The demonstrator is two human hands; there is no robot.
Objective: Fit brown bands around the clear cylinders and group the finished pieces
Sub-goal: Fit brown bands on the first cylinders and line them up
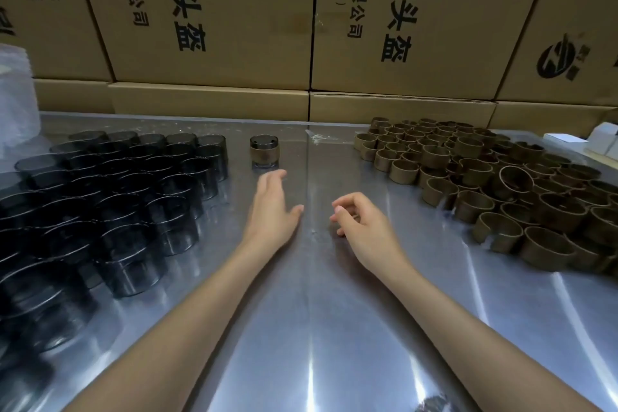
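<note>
We see a wall of large brown cardboard boxes (pixel 214 17) printed with black characters, stacked along the far edge of a shiny steel table (pixel 317 328) that fills the lower part of the view. On the table's left side stands a big cluster of dark-tinted clear cylinders (pixel 110 197), upright and packed side by side in rows, reaching from the far edge down to the near left corner. On the right side lies an equally broad heap of brown band rings (pixel 501 191), most standing on edge with the open side up, some piled on others.

Our two bare forearms reach in from the bottom. Our left hand (pixel 271 207) lies flat over the middle of the table with its fingers straight and thumb spread; it grips nothing and sits just beside the cylinder cluster. Our right hand (pixel 361 221) hovers near it, well apart from the brown rings, with its fingers loosely curled inward; no object shows in it.

Beyond the left fingertips, near but apart, stands one finished piece (pixel 264 151): a single clear cylinder with a brown band around its middle, upright and alone between the two masses. At the far right edge sit a few small white boxes (pixel 598 140), and at the far left a pale translucent bundle (pixel 15 97), too blurred to identify.
</note>
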